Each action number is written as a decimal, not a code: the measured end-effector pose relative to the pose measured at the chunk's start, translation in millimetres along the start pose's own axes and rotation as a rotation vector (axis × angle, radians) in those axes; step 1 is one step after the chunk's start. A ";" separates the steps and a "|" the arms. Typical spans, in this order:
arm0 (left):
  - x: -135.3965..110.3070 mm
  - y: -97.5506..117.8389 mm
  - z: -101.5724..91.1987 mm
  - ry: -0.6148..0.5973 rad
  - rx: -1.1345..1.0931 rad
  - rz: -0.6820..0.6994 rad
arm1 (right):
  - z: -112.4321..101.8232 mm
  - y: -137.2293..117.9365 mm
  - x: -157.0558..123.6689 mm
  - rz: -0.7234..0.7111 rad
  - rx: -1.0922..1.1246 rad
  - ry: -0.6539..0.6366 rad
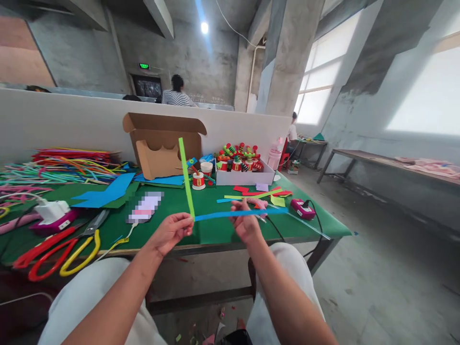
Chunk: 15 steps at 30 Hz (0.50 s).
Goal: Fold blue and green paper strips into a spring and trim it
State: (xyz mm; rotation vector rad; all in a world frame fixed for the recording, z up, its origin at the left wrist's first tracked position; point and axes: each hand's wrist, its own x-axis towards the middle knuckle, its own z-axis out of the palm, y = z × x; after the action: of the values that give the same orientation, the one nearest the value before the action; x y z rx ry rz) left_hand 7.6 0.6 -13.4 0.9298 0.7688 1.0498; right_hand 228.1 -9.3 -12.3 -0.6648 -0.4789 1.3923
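Observation:
My left hand [172,232] pinches the corner where a light green paper strip [186,177] and a blue paper strip [215,214] meet at about a right angle. The green strip stands up from the pinch, while the blue one runs to the right above the table edge. Partway along the blue strip, my right hand [247,226] holds it between thumb and fingers. Behind that hand lies a pink glue gun [257,202], partly hidden, beside loose red and green paper strips [268,193].
On the green table [212,235] are scissors [88,235], a phone [145,207] on a cable, and pipe cleaners [79,163]. An open cardboard box [161,160], a white box [244,178] of small crafts and a purple power socket [302,209] also stand there. Other people sit farther off.

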 end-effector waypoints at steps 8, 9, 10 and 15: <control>-1.3 -19.8 19.7 0.040 -0.013 -0.045 | 3.7 66.7 -11.6 0.282 -0.215 -0.268; -1.3 -20.5 19.8 0.045 -0.003 -0.043 | 3.6 67.9 -11.6 0.263 -0.199 -0.257; -1.4 -21.0 19.8 0.049 0.009 -0.040 | 3.7 68.2 -11.5 0.242 -0.181 -0.245; -0.3 -23.8 21.0 0.106 0.032 -0.001 | 5.4 67.1 -11.9 0.198 -0.146 -0.204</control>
State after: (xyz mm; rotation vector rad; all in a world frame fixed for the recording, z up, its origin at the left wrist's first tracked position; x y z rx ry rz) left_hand 34.5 -10.0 -26.2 0.9064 0.8762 1.0958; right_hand 173.7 -17.1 -53.0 -0.7053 -0.6965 1.6329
